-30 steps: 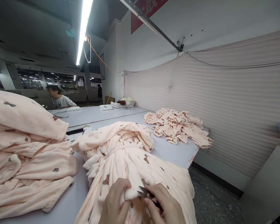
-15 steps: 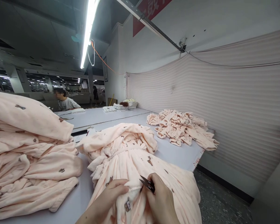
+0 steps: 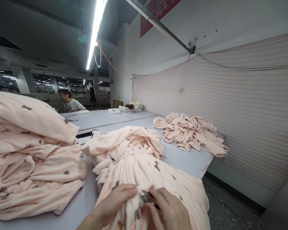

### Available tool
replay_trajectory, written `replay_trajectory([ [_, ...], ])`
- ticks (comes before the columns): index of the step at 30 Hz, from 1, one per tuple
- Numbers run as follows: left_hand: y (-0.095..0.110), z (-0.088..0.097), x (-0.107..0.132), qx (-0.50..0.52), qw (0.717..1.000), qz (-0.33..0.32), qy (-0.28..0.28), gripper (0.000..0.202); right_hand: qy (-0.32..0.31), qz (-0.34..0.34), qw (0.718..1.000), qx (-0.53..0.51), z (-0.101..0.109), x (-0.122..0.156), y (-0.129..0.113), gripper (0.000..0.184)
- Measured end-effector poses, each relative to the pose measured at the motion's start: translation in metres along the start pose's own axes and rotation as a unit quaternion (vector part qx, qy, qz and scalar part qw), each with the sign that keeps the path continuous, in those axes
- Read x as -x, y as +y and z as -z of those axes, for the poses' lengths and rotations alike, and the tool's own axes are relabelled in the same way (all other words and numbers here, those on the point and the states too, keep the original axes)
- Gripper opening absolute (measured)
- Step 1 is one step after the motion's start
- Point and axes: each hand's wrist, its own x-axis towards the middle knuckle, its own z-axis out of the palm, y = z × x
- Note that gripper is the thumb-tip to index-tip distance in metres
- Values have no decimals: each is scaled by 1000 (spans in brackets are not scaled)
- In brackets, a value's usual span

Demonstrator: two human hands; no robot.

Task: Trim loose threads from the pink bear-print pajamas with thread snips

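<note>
Left grip (image 3: pixel 115 202) pinches the pink garment (image 3: pixel 165 177) beneath both hands; right grip (image 3: pixel 171 206) grasps snips (image 3: pixel 147 196), blades at the cloth. This piece appears unfinished. Garment heaps lie left (image 3: pixel 38 163) and beyond-right (image 3: pixel 188 131); completion indeterminable.

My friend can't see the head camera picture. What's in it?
A person's left hand pinches a pale pink patterned garment on a table while the right hand holds small snips close to the fabric. One pink pile lies at left, another pile farther back at right.
</note>
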Motion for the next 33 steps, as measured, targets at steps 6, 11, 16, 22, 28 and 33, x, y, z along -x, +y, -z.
replay_trajectory([
  [6, 10, -7, 2, -46, 997, -19, 55, 25, 16, -148, 982, -115, 7, 9, 9, 20],
  [11, 23, 10, 3, 33, 956, -188, 224, 19, 36, -264, 930, -252, 12, 26, 28, 24],
  [16, -3, -23, -21, -392, 897, -159, 125, 38, 6, -283, 893, -349, 13, 12, 22, 20],
  [22, -1, -24, -25, -436, 862, -180, 184, 19, 55, -277, 907, -312, 20, 35, 28, 18],
  [28, 35, 31, 14, -495, 827, -130, 233, 18, 28, -255, 938, -233, 14, 61, 31, 24],
  [33, 7, -30, 26, -748, 647, -84, 125, 27, 58, -229, 908, -346, 16, 47, 13, 10],
])
